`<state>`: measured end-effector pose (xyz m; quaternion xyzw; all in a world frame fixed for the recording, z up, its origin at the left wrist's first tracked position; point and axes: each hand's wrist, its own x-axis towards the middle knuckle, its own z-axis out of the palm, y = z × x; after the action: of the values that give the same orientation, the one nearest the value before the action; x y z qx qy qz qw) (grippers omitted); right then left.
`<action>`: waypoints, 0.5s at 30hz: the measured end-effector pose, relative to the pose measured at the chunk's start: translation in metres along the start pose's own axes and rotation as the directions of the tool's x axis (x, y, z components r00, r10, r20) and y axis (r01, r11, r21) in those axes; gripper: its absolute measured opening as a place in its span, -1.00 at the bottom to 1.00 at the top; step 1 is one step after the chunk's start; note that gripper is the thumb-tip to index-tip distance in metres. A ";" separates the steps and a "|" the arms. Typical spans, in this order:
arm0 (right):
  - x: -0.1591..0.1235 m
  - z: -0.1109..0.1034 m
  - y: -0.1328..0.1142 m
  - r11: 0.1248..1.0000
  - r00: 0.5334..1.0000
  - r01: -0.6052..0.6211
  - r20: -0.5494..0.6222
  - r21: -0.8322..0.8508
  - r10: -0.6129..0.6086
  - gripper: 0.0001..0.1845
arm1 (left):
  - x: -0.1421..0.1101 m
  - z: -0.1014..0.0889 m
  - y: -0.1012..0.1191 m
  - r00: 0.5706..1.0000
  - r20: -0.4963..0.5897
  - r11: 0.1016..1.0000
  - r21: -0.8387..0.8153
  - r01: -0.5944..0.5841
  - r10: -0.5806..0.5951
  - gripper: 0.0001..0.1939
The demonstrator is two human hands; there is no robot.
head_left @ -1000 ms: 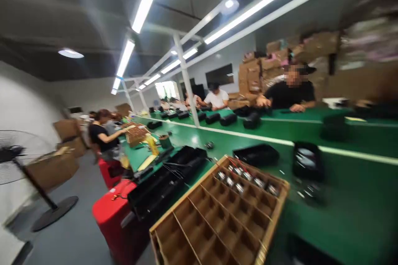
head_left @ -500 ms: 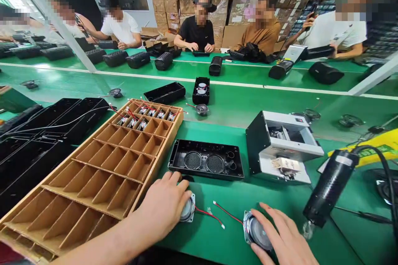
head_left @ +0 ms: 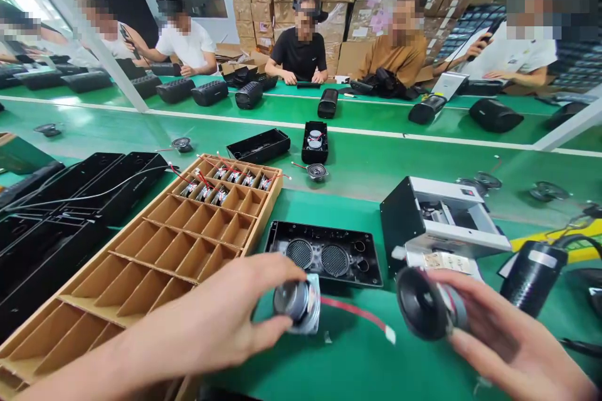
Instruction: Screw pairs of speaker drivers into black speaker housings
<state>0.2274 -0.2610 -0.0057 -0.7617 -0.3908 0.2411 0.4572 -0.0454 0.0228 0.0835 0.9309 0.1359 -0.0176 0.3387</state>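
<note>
Our left hand (head_left: 282, 301) and right hand (head_left: 444, 304) each pinch a speaker above the green tabletop (head_left: 348, 363), near the black casing (head_left: 324, 255).

Bright, pale daylight glare at upper left, soft sheen on green tabletop (head_left: 348, 351), slight blur around both hands (head_left: 254, 307)

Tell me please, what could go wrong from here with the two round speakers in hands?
The red wire with a white plug extends from the silver-framed speaker in the left hand; it might catch on the black plastic case.
The right hand holds the black-coned speaker near its rim; a slip could dent the cone.
</note>
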 end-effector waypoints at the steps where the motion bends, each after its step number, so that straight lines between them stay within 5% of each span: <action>1: 0.014 0.006 -0.014 0.998 0.998 -0.030 -0.048 0.055 0.032 -0.39 | 0.009 -0.008 -0.004 0.999 -0.048 1.000 0.019 0.001 0.000 -0.53; 6: 0.077 0.050 -0.053 0.983 0.988 0.134 0.089 -0.123 -0.123 -0.48 | 0.054 -0.017 -0.034 0.994 -0.108 0.988 0.157 0.000 0.017 -0.54; 15: 0.087 0.080 -0.023 0.833 0.971 0.240 0.113 -0.498 -0.212 -0.55 | 0.073 -0.001 -0.046 0.997 0.040 0.944 0.318 -0.082 0.073 -0.56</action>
<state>0.2110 -0.1435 -0.0231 -0.7967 -0.5398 0.0940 0.2550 0.0125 0.0751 0.0461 0.9777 0.0899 -0.0388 0.1857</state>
